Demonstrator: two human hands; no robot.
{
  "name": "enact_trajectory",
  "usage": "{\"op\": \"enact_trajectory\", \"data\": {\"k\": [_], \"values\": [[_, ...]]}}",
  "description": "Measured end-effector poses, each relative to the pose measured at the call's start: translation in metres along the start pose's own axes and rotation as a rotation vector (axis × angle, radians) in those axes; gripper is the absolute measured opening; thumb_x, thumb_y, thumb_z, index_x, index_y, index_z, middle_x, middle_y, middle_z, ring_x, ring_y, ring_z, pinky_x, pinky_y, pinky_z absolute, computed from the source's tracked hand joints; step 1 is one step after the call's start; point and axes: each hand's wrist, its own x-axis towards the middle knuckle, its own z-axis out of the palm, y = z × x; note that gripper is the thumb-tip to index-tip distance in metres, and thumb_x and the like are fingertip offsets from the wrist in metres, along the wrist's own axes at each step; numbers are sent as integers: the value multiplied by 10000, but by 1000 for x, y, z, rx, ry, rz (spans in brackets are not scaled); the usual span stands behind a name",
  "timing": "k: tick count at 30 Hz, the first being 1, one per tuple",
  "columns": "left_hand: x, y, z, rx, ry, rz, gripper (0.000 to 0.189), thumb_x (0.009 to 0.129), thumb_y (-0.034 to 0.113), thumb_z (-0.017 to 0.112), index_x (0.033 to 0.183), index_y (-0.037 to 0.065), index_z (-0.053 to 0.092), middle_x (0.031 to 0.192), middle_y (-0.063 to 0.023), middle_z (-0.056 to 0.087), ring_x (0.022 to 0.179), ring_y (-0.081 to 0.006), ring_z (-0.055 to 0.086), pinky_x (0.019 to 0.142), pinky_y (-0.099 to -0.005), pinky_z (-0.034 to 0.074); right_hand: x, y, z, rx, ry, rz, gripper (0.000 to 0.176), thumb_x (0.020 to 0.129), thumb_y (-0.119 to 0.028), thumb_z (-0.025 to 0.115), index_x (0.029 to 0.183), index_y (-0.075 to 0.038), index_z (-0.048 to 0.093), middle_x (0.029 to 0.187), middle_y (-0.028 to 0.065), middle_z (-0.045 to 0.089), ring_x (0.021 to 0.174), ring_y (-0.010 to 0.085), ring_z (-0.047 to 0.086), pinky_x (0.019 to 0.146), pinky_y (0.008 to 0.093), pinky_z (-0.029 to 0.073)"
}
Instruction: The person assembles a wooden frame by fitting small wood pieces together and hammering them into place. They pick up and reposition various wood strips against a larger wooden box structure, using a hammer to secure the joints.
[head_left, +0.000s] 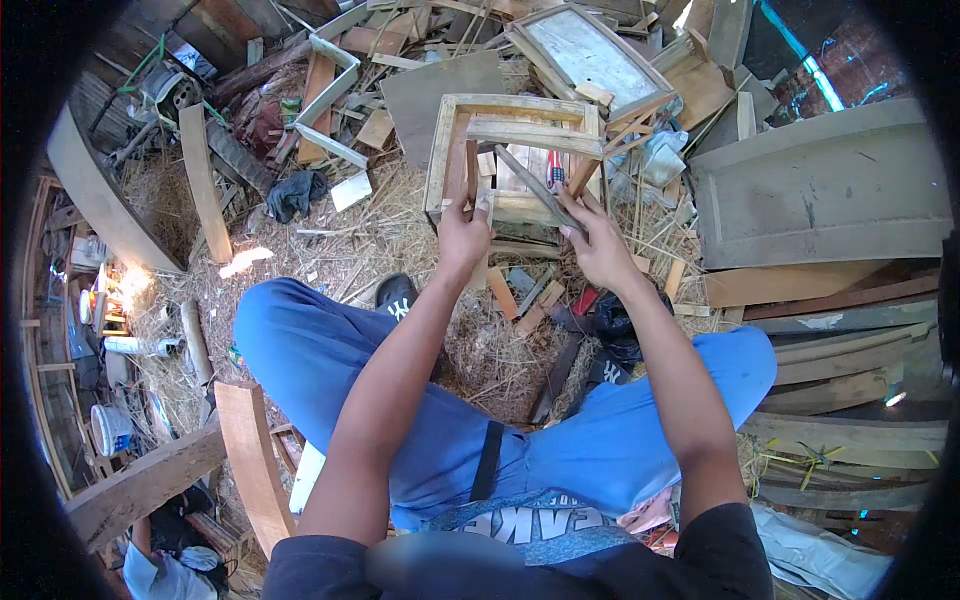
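My left hand (465, 238) is closed on the lower left end of a small three-sided wooden frame (530, 133). A long, narrow, flat grey bar (532, 178) slants down from the middle of this frame into my right hand (598, 245), whose fingers are wrapped round its lower end. That hand is also close to the frame's right leg (583, 174). Behind both hands stands a larger box-like wooden frame (437, 150), and the small frame overlaps its opening in this view. Inside the opening lies a red and blue item (556, 168), partly covered.
Straw and shavings (340, 250) cover the ground, with small wood offcuts (503, 292) between my legs. A framed panel (590, 55) leans behind the box. To the right are a large grey panel (815, 190) and stacked boards (850, 350); a curved plank (252, 465) stands left.
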Motion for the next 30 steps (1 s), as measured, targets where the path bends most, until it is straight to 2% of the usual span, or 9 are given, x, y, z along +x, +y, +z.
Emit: {"op": "enact_trajectory", "data": {"k": [6,8,18,20,24,26,27,29,30], "values": [[-2,3,3,-51,43,19,466,994,142,609,1433,6,537,808,-95,714,636,-129,643,593,-315,505,-4,2,3,3,-6,9,641,968,-64,574,1555,-265,416,1613,279,294,1438,441,380,1150,425,386],[-3,7,1,-5,36,-33,411,990,148,616,1380,20,588,902,-110,722,768,-147,661,716,-323,513,-5,-2,1,28,-24,29,649,941,14,581,1545,-177,438,1611,232,342,1475,394,364,1199,409,321],[2,-1,0,-20,6,-40,432,980,176,625,1380,15,593,796,-122,733,631,-154,676,600,-338,509,-10,-13,-5,71,-30,64,633,943,11,585,1536,-168,451,1587,273,359,1488,386,343,1203,410,315],[0,3,0,-10,37,-74,446,979,183,631,1387,9,587,802,-130,732,639,-157,680,604,-341,512,-13,-2,-1,32,7,18,627,952,-45,610,1529,-242,462,1617,208,340,1434,414,398,1146,425,398],[8,-12,0,39,44,-26,447,976,180,640,1382,1,592,802,-134,729,645,-153,679,612,-337,516,-23,-10,-11,75,17,-3,603,947,-49,631,1513,-192,486,1587,234,379,1423,404,425,1129,409,405],[18,-31,3,16,66,42,430,971,178,650,1365,9,611,813,-144,732,649,-148,679,623,-339,519,-31,-11,-14,79,20,-60,588,953,-57,633,1513,-149,480,1474,260,513,1354,395,519,1100,401,428],[15,-26,2,15,66,41,430,971,178,650,1365,9,611,813,-144,732,649,-148,679,623,-339,519,-36,-10,-14,79,19,-60,588,953,-57,633,1513,-149,480,1474,260,513,1354,395,519,1100,401,428],[6,-8,-1,-21,32,-31,424,967,175,656,1361,22,621,831,-153,740,687,-151,686,666,-338,525,-46,-9,-12,100,4,-54,559,972,-73,613,1511,-116,475,1185,262,676,1120,380,662,993,400,484],[5,-7,-1,-20,31,-31,424,967,175,656,1361,22,621,831,-153,740,687,-151,686,666,-338,525,-51,-12,-13,100,5,-53,559,972,-73,613,1511,-116,475,1185,262,676,1120,380,662,993,400,484]]}}
